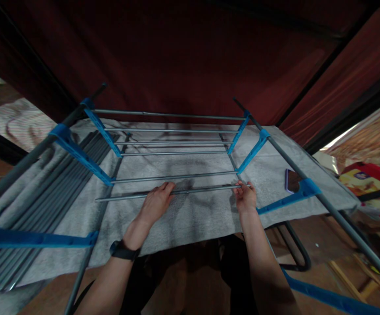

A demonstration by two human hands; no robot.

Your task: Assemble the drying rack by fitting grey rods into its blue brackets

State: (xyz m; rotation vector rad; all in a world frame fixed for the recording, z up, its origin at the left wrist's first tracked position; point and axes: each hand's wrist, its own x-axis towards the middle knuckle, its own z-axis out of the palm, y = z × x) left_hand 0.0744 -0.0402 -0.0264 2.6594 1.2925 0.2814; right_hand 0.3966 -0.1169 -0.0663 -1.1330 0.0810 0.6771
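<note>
A grey metal rod (206,189) runs crosswise, held level by both my hands inside a half-built rack of grey tubes and blue plastic connectors (78,153). My left hand (155,203) grips the rod near its middle, fingers curled over it; a black watch sits on that wrist. My right hand (245,196) pinches the rod's right end, close to a blue connector arm (254,151). Several rods are fixed across the rack farther back.
A grey cloth (193,218) covers the surface beneath the rack. A bundle of loose grey rods (29,218) lies at the left. A phone (291,180) rests on the cloth at the right. A dark red curtain hangs behind; a colourful box (370,179) sits far right.
</note>
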